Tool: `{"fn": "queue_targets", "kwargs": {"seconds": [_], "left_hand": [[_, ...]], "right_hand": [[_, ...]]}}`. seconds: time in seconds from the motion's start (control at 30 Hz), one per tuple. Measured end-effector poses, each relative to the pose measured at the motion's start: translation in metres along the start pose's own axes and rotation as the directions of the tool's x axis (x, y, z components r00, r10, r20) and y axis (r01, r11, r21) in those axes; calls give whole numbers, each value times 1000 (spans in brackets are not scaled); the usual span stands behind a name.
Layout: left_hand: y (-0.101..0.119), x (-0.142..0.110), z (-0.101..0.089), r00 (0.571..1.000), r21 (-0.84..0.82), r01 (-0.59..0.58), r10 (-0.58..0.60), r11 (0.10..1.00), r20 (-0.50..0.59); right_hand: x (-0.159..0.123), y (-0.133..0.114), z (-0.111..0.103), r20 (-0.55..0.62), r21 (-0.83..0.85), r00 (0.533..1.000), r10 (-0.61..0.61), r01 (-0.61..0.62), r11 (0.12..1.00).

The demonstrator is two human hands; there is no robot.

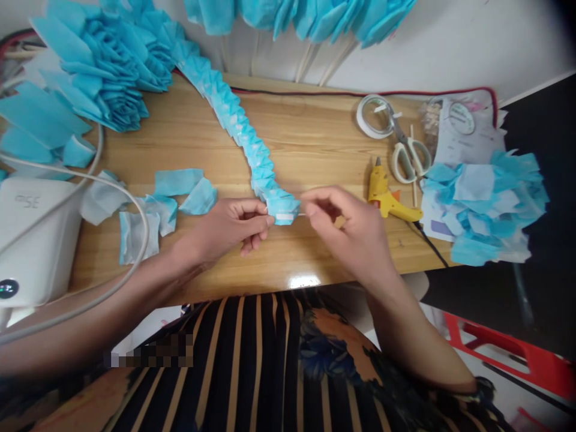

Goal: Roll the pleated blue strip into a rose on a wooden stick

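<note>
A long strip of overlapping folded light-blue pieces (pixel 231 120) runs from the upper left down to my hands. My left hand (pixel 238 225) pinches its near end between thumb and fingers. On that end piece lies a short white band (pixel 286 216) that looks like tape. Just to the right, my right hand (pixel 346 225) is closed, thumb against fingers. A thin pale line stretches from the end piece to its fingertips; what it is, I cannot make out. Loose blue pieces (pixel 179 182) lie left of my left hand.
Large blue fabric-like flowers (pixel 112 66) stand at the upper left, above a white power bank (pixel 38 234) with cables. To the right are a tape roll (pixel 374 117), scissors (pixel 410 157), a yellow glue gun (pixel 387 195) and a blue-and-white pile (pixel 490 201) near the table edge.
</note>
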State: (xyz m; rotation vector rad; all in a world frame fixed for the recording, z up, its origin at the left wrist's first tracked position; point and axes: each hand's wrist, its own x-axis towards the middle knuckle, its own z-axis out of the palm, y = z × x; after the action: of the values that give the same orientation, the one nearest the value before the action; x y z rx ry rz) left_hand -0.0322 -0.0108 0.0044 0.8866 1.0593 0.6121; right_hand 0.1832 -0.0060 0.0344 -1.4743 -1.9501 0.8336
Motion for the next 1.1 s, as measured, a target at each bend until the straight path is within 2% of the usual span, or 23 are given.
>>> {"fn": "queue_targets", "kwargs": {"seconds": [0.07, 0.1, 0.17, 0.27, 0.37, 0.47, 0.57, 0.67, 0.73, 0.8, 0.87, 0.93, 1.0, 1.1], "left_hand": [[0, 0, 0, 1000, -10, 12, -12, 1000, -15], [-1, 0, 0, 1000, -13, 17, -17, 1000, -17], [-1, 0, -1, 1000, -16, 17, -17, 1000, -18], [-3, 0, -2, 1000, -2, 7, -7, 1000, -14], [-4, 0, -1, 1000, 20, -2, 2, 1000, -8], [-3, 1, 0, 1000, 41, -5, 6, 999, -13], [-2, 2, -2, 1000, 54, 22, -20, 998, -21], [0, -4, -8, 993, 77, 56, -48, 995, -105], [4, -14, -9, 977, 182, 18, 21, 983, -214], [7, -27, -4, 937, 389, -74, 198, 918, -287], [9, -38, 6, 908, 569, -175, 355, 804, -222], [8, -42, 17, 876, 662, -272, 464, 698, -129], [4, -40, 25, 847, 730, -293, 522, 617, -102], [-3, -33, 31, 820, 808, -251, 561, 534, -116]], "right_hand": [[-1, 8, -6, -66, 65, 991, 117, -113, 992], [-2, 12, -7, -51, 121, 985, 165, -158, 980], [-3, 20, -5, 75, 284, 973, 219, -231, 930], [-2, 26, 4, 292, 516, 928, 230, -355, 779], [1, 26, 14, 365, 620, 899, 242, -429, 658], [5, 23, 17, 387, 647, 891, 239, -447, 618], [7, 22, 16, 380, 651, 894, 236, -440, 618], [7, 25, 14, 319, 653, 916, 243, -399, 644], [6, 27, 13, 293, 623, 923, 248, -381, 684], [6, 27, 14, 292, 580, 927, 235, -367, 727], [5, 27, 17, 302, 554, 933, 197, -340, 760], [5, 26, 20, 309, 542, 939, 149, -303, 783], [4, 25, 23, 300, 527, 947, 114, -264, 808], [1, 22, 24, 282, 494, 955, 87, -222, 841]]}}
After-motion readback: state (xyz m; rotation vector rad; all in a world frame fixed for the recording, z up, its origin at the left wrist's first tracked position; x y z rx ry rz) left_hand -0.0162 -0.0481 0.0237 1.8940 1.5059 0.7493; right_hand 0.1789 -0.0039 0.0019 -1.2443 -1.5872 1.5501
